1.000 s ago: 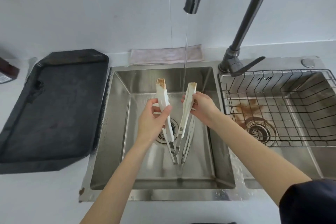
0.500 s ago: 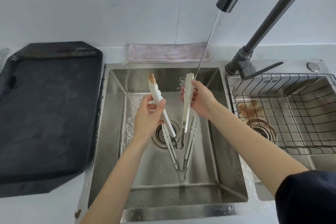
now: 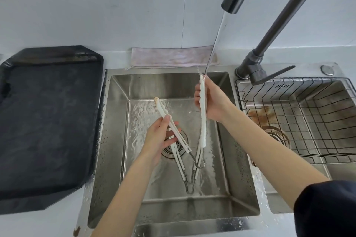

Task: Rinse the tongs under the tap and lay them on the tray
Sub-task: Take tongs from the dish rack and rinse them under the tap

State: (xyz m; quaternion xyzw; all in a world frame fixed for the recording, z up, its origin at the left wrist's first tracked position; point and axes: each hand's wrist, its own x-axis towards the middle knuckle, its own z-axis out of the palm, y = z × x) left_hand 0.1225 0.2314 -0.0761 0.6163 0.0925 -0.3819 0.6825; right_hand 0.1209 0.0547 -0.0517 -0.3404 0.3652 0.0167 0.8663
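Pink cloth [image 3: 174,57] behind sink [image 3: 173,215]; wire basket [image 3: 300,119] right.

The white tongs [image 3: 202,121] were spread in a V, hinge down over the sink, water striking one tip. The dark tray [image 3: 48,121] lay left.

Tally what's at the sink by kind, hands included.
Hands: 2, left, right
Tongs: 1
Tap: 1
Tray: 1
Cloth: 1
Wire basket: 1
Sink basins: 2
Total: 9
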